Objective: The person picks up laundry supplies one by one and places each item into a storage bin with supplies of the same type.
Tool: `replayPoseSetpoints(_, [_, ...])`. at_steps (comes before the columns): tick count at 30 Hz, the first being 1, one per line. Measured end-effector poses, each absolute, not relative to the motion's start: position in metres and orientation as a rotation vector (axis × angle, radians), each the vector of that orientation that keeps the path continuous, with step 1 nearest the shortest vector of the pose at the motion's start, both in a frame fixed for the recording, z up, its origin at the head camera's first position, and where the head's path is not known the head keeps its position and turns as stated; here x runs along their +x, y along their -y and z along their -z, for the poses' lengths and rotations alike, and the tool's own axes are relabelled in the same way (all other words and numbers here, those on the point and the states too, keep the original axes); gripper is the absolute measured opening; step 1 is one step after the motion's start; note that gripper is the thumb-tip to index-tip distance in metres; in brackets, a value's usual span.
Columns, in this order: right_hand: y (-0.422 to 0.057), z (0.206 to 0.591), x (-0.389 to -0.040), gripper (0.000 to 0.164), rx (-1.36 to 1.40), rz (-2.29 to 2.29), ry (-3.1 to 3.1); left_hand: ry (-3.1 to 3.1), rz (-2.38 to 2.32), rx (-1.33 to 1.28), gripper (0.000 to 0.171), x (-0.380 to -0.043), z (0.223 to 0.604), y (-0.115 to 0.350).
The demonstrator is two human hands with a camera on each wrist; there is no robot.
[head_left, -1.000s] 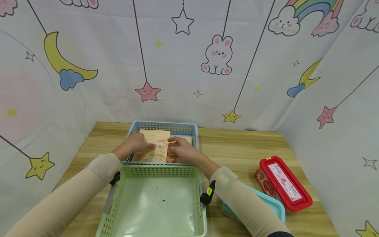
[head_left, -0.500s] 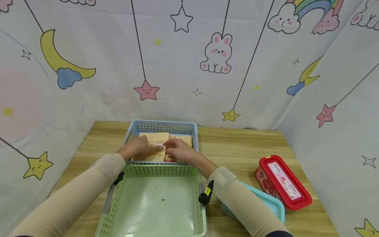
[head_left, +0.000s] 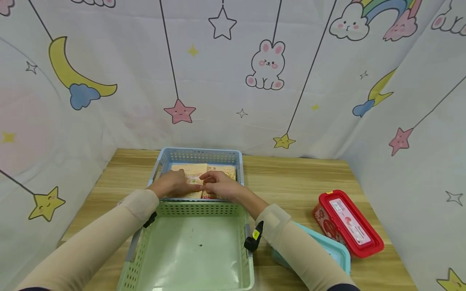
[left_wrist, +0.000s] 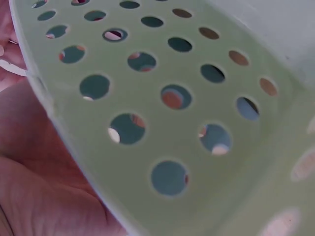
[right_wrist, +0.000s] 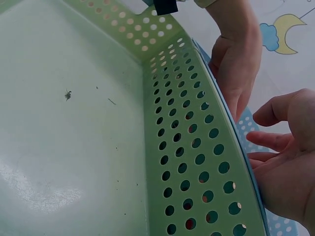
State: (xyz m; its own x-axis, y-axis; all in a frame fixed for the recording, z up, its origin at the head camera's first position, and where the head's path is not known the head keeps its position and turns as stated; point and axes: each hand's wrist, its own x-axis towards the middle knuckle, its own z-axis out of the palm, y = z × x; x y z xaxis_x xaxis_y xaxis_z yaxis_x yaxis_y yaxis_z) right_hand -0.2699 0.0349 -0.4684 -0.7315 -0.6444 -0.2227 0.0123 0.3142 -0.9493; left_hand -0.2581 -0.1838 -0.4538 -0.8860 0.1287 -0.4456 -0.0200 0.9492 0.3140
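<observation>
A cream-coloured printed pouch [head_left: 193, 169] lies in the left part of a blue perforated basket [head_left: 202, 153]. Beside it on the right is a yellowish packet with red print [head_left: 226, 170]. My left hand [head_left: 174, 184] lies over the pouch's lower left part, thumb stretched across its front; the right wrist view shows its fingers reaching down straight behind the green basket's wall. At the pouch's right edge, over the red-printed packet, is my right hand [head_left: 223, 186], its thumb and loosely bent fingers apart in the right wrist view [right_wrist: 283, 147].
A green perforated basket [head_left: 196, 242] stands directly in front of the blue one, with small dark specks on its floor. To the right on the wooden table [head_left: 287, 178] are a red-lidded box [head_left: 351, 224] and a turquoise-lidded box [head_left: 336, 252], partly behind my right forearm.
The pouch has been lowered from a raised tilt to lie flatter in the blue basket. My left hand has shifted right and slightly down over it; my right hand has moved slightly left.
</observation>
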Motion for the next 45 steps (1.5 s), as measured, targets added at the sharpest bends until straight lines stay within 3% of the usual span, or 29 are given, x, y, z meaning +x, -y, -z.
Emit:
replayPoseSetpoints(18, [-0.055,0.457,-0.266,0.045,-0.681,1.391,-2.073,-2.689,-0.315,0.069,0.107,-0.259,0.464,0.172])
replayPoseSetpoints(27, [-0.068,0.444,-0.265,0.053,-0.708,1.404,-2.077,-2.721,-0.32,0.073,0.104,-0.255,0.457,0.169])
replayPoseSetpoints(35, [-0.09,0.423,-0.266,0.067,-0.937,1.085,-2.292,-2.783,-0.311,0.179,0.082,-0.251,0.433,0.162])
replayPoseSetpoints(45, [-0.112,0.397,-0.26,0.075,-1.102,0.897,-2.413,-2.83,-0.278,0.391,0.089,-0.264,0.41,0.156])
